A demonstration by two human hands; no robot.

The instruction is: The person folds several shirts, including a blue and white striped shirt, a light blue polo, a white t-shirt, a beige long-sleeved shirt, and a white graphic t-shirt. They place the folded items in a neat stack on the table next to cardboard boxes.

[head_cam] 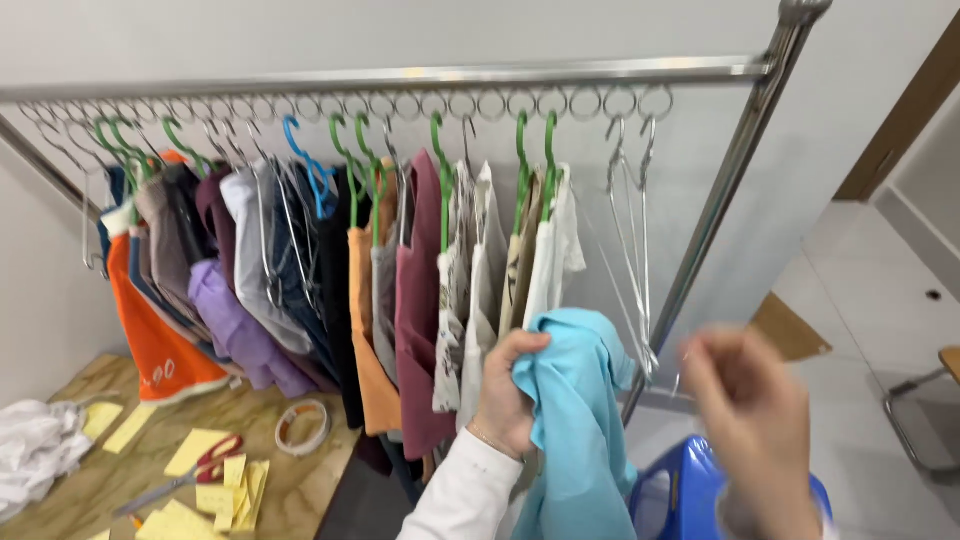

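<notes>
Light-blue garment hangs bunched in the left hand, fingers curled tight into the cloth near its top edge, white sleeve below the wrist. It sits just in front of the clothes rack, low and right of centre, touching the white tops behind it. Right hand is up beside the garment, apart from it, heavily blurred; looks loosely open w/ nothing in it, but the blur makes that hard to tell for sure.

Rack is a steel rail w/ a row of rings; green hangers, 1 blue hanger and bare wire hangers at the right end. Hung on it, left to right: orange top, lilac shirt, dark items, an orange vest, maroon top, patterned and white pieces.

Wooden counter at lower left carries yellow paper slips, red-handled scissors, a tape roll and a white cloth heap. Blue plastic stool stands below the right hand.
</notes>
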